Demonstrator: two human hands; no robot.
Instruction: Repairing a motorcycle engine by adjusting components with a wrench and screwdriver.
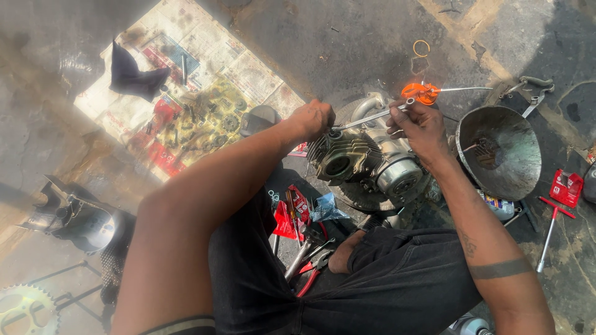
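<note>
Left hand [312, 119] closed over one end of a long metal wrench [371, 118], atop the small engine [363, 162]. Right hand [417, 124] grips the wrench's other end, beside a grey metal bowl [504, 162] on the floor.

Engine [366, 164] before my knees; bowl [500, 152] to its right, newspaper [186, 93] to its left, pliers [313, 270] between my legs.
</note>
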